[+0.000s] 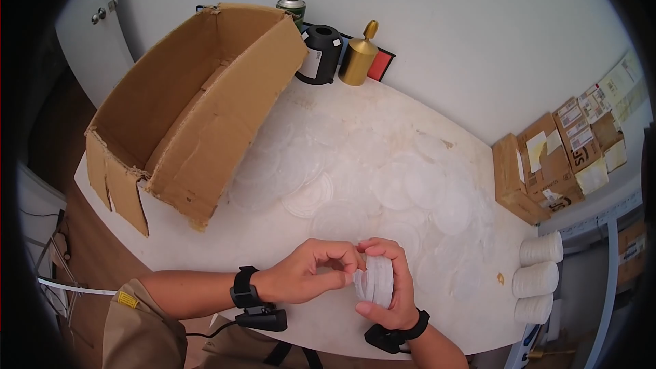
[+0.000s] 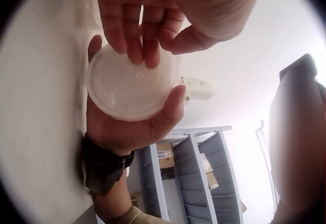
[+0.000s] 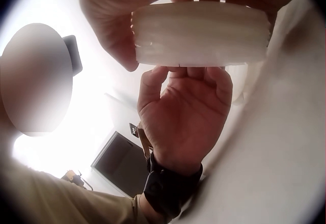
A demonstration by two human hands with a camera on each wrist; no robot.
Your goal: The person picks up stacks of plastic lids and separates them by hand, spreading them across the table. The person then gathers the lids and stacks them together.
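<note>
Lids (image 1: 380, 281), round, whitish, stacked face-to-face.

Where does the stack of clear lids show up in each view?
Head view: the stack of lids is just right of centre, low down.
Left wrist view: left of centre, its round face showing.
Right wrist view: near the top, seen edge-on.
Shared landmark: the right hand gripping it.

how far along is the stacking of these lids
Partway, it seems. Three neat stacks at the right edge of the table look done. A fourth stack is in hand: the right hand grips it while the left hand's fingertips touch its face. Many loose lids lie scattered across the table, so plenty looks left.
</note>
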